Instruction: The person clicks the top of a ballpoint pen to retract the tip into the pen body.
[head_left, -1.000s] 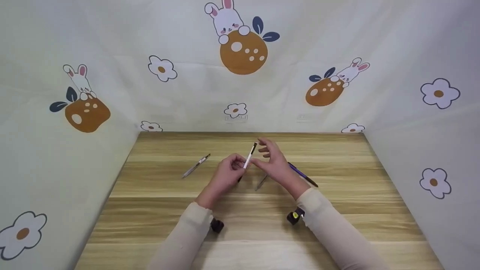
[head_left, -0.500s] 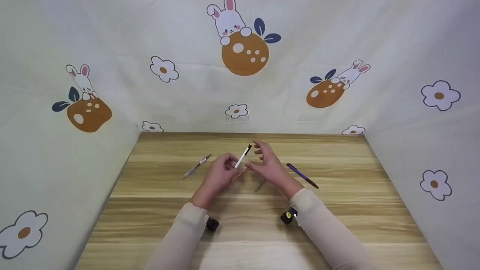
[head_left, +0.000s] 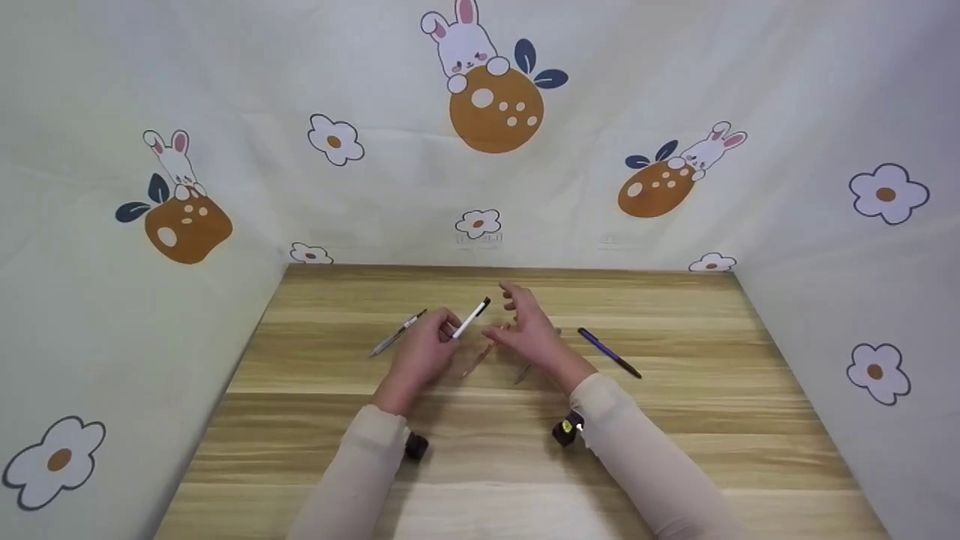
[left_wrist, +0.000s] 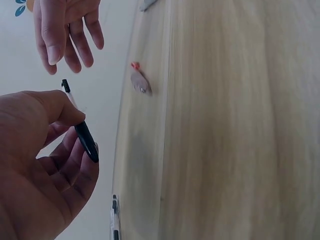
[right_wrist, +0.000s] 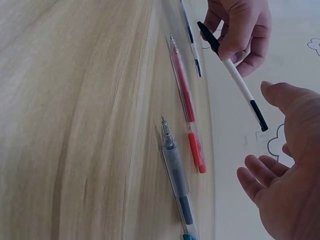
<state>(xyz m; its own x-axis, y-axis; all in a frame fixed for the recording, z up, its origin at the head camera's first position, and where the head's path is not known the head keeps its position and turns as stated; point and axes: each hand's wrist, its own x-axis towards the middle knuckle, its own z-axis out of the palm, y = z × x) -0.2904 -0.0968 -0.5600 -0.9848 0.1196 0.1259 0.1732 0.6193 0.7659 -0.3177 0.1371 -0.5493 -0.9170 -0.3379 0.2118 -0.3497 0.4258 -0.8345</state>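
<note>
Five pens: one clear red pen (right_wrist: pixel 185 95); one clear black-tipped pen (head_left: pixel 399 332) to its left; one clear grey pen (right_wrist: pixel 176 172) just right of it; one purple-and-black pen (head_left: pixel 609 352) farther right; one white-and-black pen (right_wrist: pixel 240 81) near it. Two hands: the left hand (head_left: pixel 422 349) left of the red pen, the right hand (head_left: pixel 531 331) right. Around it, printed: seven flowers (head_left: pixel 335 140), three rabbits (head_left: pixel 463 58), three orange fruits (head_left: pixel 496 112).

The wood-grain table (head_left: pixel 480 480) carries four pens. Relative to the red pen (right_wrist: pixel 184 90): clear pen (head_left: pixel 399 332), left; grey pen (right_wrist: pixel 176 172), adjacent right; blue pen (head_left: pixel 609 352), farther right.
</note>
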